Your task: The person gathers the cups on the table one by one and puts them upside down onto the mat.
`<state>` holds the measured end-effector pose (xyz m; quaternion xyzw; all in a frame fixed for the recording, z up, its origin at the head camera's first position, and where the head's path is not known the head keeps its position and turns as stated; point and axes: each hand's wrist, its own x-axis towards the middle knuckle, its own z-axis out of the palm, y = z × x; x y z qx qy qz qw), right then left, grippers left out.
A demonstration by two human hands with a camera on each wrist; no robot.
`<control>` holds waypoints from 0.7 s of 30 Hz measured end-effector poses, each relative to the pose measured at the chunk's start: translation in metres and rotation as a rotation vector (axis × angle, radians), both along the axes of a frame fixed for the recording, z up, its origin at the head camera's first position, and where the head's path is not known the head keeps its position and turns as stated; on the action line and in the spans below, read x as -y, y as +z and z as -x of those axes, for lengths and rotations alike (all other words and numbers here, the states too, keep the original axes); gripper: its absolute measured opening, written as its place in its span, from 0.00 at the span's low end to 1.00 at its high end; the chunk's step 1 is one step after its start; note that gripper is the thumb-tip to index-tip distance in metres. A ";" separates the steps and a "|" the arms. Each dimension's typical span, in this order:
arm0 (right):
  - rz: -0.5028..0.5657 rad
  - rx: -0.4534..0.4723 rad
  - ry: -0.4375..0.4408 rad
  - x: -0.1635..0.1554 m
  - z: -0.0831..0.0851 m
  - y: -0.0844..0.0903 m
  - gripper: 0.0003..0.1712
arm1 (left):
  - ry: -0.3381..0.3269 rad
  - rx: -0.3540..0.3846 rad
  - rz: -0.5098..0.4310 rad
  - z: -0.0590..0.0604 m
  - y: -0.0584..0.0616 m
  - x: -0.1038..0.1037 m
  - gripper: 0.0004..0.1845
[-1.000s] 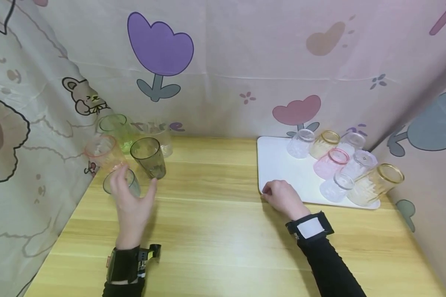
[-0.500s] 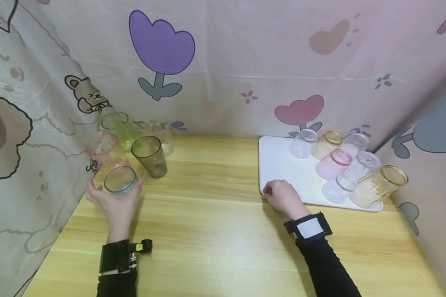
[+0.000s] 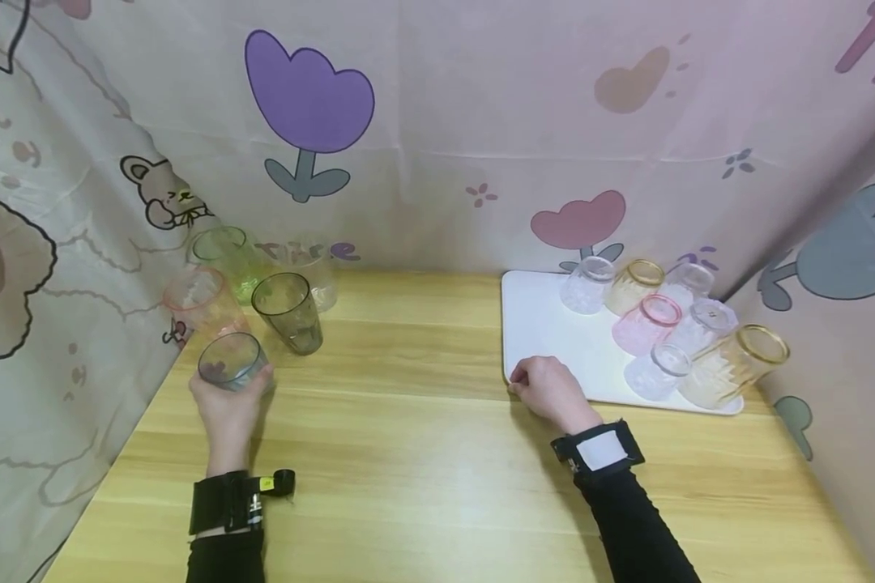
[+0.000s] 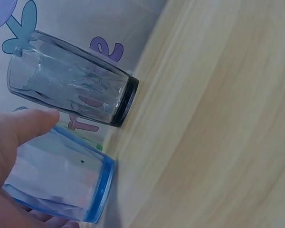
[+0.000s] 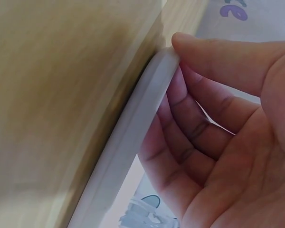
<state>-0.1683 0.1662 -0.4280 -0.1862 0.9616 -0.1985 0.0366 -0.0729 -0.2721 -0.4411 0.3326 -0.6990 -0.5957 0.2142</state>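
L hand (image 3: 228, 405) wrapped on blue tumbler (image 3: 231, 362), R hand (image 3: 550, 390) pinching tray (image 3: 547, 324) corner; risk: clipping grey tumbler (image 3: 288, 312) nr counter's left edge.

Soft, even indoor light, no glare.
Wrist views blur the wooden table (image 4: 218, 118); faint shadows beneath forearms.

**Wooden table: what sits on it**

Light wood-grain table (image 3: 423, 453). Far-left corner: cluster of upright tumblers, grey (image 3: 288, 312), pink (image 3: 202, 301), green (image 3: 228, 253), clear (image 3: 308, 267), with a blue tumbler (image 3: 232, 363) nearest the left edge. Far-right corner: white tray (image 3: 547, 324) lying flat, loaded with glasses.
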 end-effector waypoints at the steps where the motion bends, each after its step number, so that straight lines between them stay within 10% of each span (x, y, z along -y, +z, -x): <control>1: 0.000 -0.003 0.000 0.000 -0.001 0.000 0.03 | -0.001 0.001 -0.003 0.000 0.000 0.000 0.54; 13: 0.000 -0.006 -0.018 0.001 -0.003 -0.002 0.04 | 0.038 -0.060 -0.076 -0.003 -0.001 -0.002 0.49; 21: 0.010 -0.012 -0.017 0.000 -0.004 -0.001 0.04 | 0.075 -0.262 -0.349 -0.004 0.017 -0.018 0.33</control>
